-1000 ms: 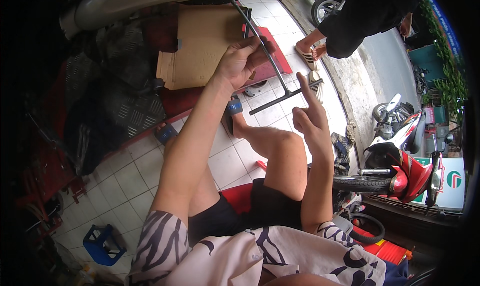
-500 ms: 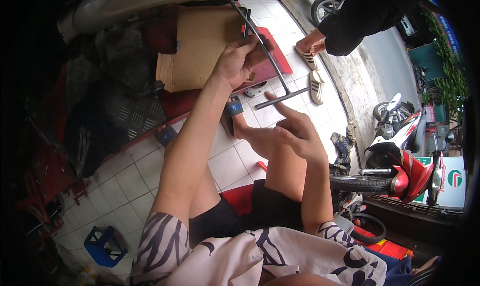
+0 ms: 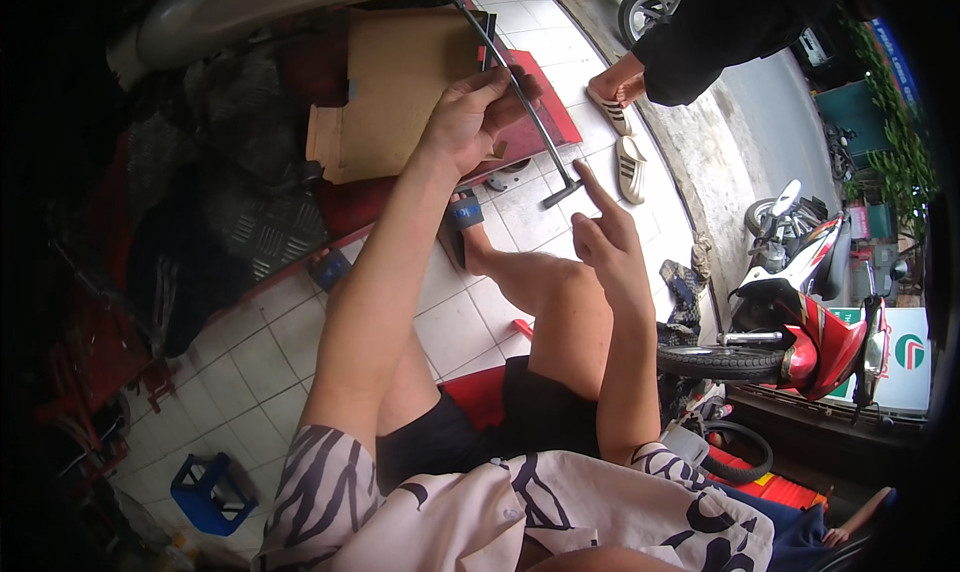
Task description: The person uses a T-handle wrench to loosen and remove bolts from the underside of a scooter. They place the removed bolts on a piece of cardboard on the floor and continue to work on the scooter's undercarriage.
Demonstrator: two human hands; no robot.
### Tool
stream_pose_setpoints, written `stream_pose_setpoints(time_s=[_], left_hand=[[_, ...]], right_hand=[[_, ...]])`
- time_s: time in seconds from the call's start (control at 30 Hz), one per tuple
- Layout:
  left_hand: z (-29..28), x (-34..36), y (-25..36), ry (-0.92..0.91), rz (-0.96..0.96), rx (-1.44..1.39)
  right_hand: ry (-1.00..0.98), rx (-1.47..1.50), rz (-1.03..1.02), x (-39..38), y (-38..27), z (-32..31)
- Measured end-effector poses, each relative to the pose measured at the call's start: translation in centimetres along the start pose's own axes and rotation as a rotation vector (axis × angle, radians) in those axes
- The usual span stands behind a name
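A long metal T-handle wrench slants from the motorbike's pale body panel down toward me. Loosely curled round its shaft, my left hand steadies it about midway; the wrench's far tip is hidden by the bike. My right hand holds nothing: its index finger is stretched out beside the end of the crossbar, while the other fingers bend inward. Whether that fingertip touches the bar I cannot tell. The crossbar looks short here, turned nearly end-on.
Flattened cardboard lies on a red platform beneath the bike. At the right are a person's foot in a sandal, a loose sandal and a red motorbike. A blue stool stands on white tiles at lower left.
The wrench's crossbar has turned and now looks shorter. My right index finger has swung from the bar's near side to its right end. My left hand stays on the shaft.
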State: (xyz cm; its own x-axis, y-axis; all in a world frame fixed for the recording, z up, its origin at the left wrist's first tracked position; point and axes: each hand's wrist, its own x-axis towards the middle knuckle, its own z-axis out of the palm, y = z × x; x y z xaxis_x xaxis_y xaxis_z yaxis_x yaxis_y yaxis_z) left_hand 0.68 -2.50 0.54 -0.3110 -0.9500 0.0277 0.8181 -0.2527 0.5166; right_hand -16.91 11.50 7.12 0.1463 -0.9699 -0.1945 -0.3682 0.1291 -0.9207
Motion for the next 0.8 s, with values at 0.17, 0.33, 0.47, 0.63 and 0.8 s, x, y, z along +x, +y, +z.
stream_pose_setpoints(time_s=[0.17, 0.33, 0.47, 0.63, 0.8], left_hand=[[-0.4, -0.3, 1.0, -0.141, 0.042, -0.058], [-0.5, -0.5, 0.7, -0.08, 0.015, 0.052], [-0.1, -0.3, 0.3, -0.056, 0.012, 0.019], [-0.1, -0.1, 0.5, -0.082, 0.027, -0.014], [-0.3, -0.5, 1.1, -0.126, 0.021, -0.038]], right_hand=[[-0.188, 0.045, -0.136, -0.8, 0.7, -1.0], [0.19, -0.367, -0.268, 0.8, 0.2, 1.0], [0.339, -0.539, -0.324, 2.3, -0.8, 1.7], [0.079, 0.274, -0.051, 4.3, -1.1, 2.1], [0.017, 0.236, 0.022, 4.0, -1.9, 2.7]])
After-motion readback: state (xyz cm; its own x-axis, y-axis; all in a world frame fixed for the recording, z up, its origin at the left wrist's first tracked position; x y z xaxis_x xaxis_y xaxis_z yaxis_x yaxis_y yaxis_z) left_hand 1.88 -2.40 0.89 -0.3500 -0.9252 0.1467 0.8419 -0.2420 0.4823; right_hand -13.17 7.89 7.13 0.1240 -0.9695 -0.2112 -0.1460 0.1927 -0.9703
